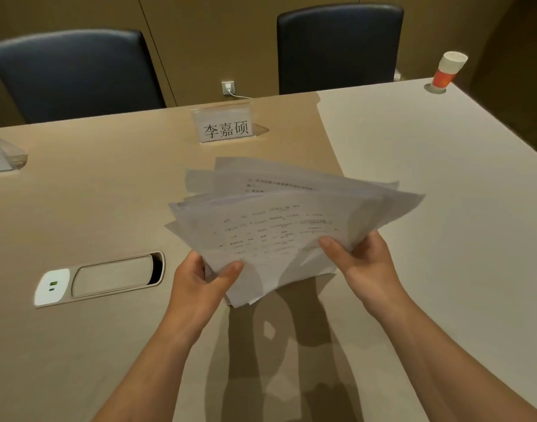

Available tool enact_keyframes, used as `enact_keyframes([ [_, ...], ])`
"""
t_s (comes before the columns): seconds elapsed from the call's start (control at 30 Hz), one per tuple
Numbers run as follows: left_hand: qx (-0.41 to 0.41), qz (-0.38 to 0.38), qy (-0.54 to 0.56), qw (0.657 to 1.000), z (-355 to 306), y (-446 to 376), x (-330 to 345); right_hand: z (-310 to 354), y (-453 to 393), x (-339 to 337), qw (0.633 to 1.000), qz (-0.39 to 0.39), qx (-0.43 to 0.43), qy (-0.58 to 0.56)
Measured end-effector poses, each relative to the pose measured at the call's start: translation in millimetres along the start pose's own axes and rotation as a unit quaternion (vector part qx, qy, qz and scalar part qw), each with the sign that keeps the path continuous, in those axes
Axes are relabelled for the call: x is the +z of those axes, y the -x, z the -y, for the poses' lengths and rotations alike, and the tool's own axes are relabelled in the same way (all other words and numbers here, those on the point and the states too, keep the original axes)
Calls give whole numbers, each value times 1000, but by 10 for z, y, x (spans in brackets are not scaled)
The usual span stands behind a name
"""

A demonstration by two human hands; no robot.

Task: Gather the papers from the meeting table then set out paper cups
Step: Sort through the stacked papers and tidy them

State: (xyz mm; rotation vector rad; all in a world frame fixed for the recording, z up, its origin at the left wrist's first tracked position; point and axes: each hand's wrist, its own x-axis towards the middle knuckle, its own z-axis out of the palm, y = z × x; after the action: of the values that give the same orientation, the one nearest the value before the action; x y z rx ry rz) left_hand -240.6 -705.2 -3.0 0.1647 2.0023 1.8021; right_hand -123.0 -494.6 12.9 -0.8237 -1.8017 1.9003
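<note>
An untidy, fanned-out stack of printed papers (279, 220) is held above the meeting table (93, 208). My left hand (200, 278) grips its near left corner, thumb on top. My right hand (364, 257) grips the near right edge, thumb pressed on the top sheet. A red-and-white paper cup (448, 70) stands upright at the far right corner of the table, well beyond both hands.
A clear name card stand (224, 126) sits at the far edge, another (2, 156) at the far left. A recessed power socket panel (102, 278) lies left of my left hand. Two dark chairs (75, 74) (337, 47) stand behind the table.
</note>
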Motion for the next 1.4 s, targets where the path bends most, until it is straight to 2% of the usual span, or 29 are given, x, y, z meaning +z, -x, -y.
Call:
enact_keyframes([
  [0.17,20,0,7,1000,-5,-19,126,23,14,33,997,13,-28,65],
  [0.3,30,-13,16,999,3,-37,94,58,-59,-18,999,-7,-40,12],
  [0.47,34,-23,27,999,-35,-33,148,112,-59,50,998,-8,-63,24],
  [0.57,52,-37,40,997,-99,-29,167,189,-45,72,996,-2,-89,-10],
  [0.63,60,-34,29,997,-113,-32,133,189,-56,47,996,13,-77,-36],
  [0.77,74,12,-6,997,-98,-23,56,78,-85,-17,999,0,-30,-13],
  [1.03,26,22,-10,999,-4,-114,139,54,-148,18,1000,-8,-7,-2],
  [1.13,31,-2,-41,999,-38,-132,206,119,-142,79,1000,0,3,27],
  [1.27,81,-43,-104,990,-246,-167,106,247,-186,-6,998,-41,-28,27],
  [1.33,134,-29,-191,972,-366,-188,0,371,-196,-89,988,-86,-65,111],
  [1.4,194,-2,-307,932,-500,-206,-79,547,-180,-133,959,-112,-113,233],
])
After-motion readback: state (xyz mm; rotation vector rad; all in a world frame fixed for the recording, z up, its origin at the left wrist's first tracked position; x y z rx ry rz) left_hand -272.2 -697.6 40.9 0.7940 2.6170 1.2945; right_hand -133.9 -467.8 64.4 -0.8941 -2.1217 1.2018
